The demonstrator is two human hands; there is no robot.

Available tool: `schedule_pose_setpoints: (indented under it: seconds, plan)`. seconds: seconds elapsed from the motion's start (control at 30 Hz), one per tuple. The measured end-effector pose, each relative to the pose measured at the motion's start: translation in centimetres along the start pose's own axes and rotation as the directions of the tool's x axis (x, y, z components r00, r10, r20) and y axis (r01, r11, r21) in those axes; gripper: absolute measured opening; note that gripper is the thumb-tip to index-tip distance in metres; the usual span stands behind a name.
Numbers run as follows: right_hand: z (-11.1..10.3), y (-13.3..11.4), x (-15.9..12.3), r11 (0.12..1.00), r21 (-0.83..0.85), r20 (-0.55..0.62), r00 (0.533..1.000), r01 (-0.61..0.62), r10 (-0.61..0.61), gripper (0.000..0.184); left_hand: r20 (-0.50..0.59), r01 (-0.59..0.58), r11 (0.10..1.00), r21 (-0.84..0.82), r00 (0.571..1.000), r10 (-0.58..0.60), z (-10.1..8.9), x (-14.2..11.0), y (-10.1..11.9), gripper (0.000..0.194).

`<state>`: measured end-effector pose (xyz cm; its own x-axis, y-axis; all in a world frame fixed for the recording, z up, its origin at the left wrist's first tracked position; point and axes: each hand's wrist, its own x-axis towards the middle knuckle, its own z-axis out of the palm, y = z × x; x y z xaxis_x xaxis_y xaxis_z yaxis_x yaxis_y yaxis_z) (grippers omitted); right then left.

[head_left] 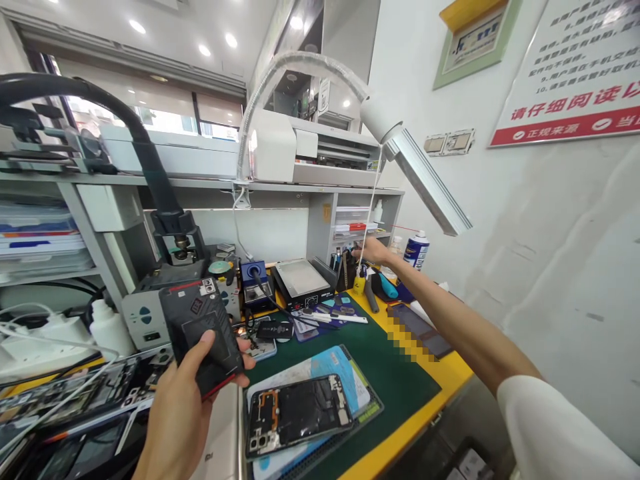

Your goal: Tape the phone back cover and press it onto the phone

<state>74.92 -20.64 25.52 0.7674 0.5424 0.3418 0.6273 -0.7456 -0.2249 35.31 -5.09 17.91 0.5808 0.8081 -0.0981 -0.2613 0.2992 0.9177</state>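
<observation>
- As the head view looked over the bench, we had the dark phone (183,320) in our left hand (180,393), raised above the near left part of the work area, its camera end pointing up and away from us.
- Our left thumb pressed flat on the phone's lower middle, while the fingers came round from behind and showed past its right edge; the grip was closed, pinching the phone between them.
- Most of the phone rose beyond the thumb, its upper half outside the grip, and its red-trimmed lower end sat close to the palm.
- We had our right hand (374,251) stretched far out to the tool holder (346,272) below the small shelf; its fingertips were too small and hidden for us to tell whether they were spread, pressed together or pinching anything.
- Near that hand we saw a yellow bottle (359,285) and, to its right, a blue spray can (416,253).
- To the right of the held phone and nearer the bench surface, we had an opened phone (300,412) lying on a blue-and-white packet (341,370), over the green mat (407,385).
- Behind the mat stood a flat-topped heating unit (299,277).
</observation>
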Motion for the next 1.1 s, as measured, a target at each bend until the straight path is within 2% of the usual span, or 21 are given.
schedule_pose_setpoints:
  seconds: [0.1, 0.27, 0.33, 0.43, 0.53, 0.63, 0.77, 0.9, 0.97, 1.03, 1.1]
  plan:
    - [0.1, -0.6, -0.5, 1.0, -0.018, 0.098, 0.995, -0.011, 0.012, 0.027, -0.002, 0.0, 1.0, -0.011, 1.0, 0.0, 0.1, 0.0, 0.1, 0.032]
    - [-0.3, -2.6, -1.7, 1.0, -0.021, 0.127, 0.992, 0.002, 0.0, 0.028, -0.003, -0.007, 0.999, -0.036, 1.0, 0.007, -0.2, 0.4, -0.2, 0.029]
    - [0.7, -4.7, -2.6, 0.999, 0.017, 0.158, 0.986, 0.041, -0.044, 0.029, 0.044, -0.025, 0.999, -0.043, 0.999, 0.027, -0.4, 0.6, -0.5, 0.03]
    - [3.6, -9.7, -4.7, 0.989, 0.102, 0.247, 0.961, 0.104, -0.127, 0.032, 0.081, -0.05, 0.998, -0.047, 0.995, 0.054, -0.6, 0.7, -0.6, 0.031]
    - [6.5, -14.8, -7.1, 0.972, 0.179, 0.36, 0.909, 0.155, -0.211, 0.015, -0.003, -0.05, 0.997, -0.06, 0.999, 0.05, -0.4, 0.3, -0.2, 0.026]
    - [8.0, -17.7, -8.7, 0.957, 0.212, 0.469, 0.839, 0.197, -0.276, 0.022, -0.037, -0.055, 0.998, -0.04, 0.998, 0.053, -0.2, 0.2, 0.3, 0.028]
    - [8.1, -18.6, -9.6, 0.955, 0.197, 0.528, 0.797, 0.223, -0.295, 0.026, -0.031, -0.054, 0.998, -0.033, 0.998, 0.053, -0.4, 0.5, 0.2, 0.029]
    - [8.0, -19.7, -10.3, 0.947, 0.202, 0.546, 0.774, 0.249, -0.32, 0.024, -0.096, -0.063, 0.998, -0.009, 0.993, 0.062, -1.5, 0.7, -0.5, 0.028]
    - [7.7, -20.2, -10.7, 0.941, 0.219, 0.54, 0.77, 0.259, -0.338, 0.023, -0.058, -0.1, 0.995, 0.019, 0.993, 0.101, -2.1, 0.8, -1.0, 0.033]
    - [6.8, -19.3, -10.9, 0.937, 0.235, 0.521, 0.78, 0.26, -0.347, 0.024, -0.007, -0.12, 0.992, 0.035, 0.993, 0.121, -2.2, 1.3, -1.5, 0.038]
    - [4.7, -16.7, -10.4, 0.94, 0.24, 0.483, 0.809, 0.244, -0.333, 0.028, 0.027, -0.157, 0.987, 0.04, 0.987, 0.156, -1.6, 2.0, -1.7, 0.039]
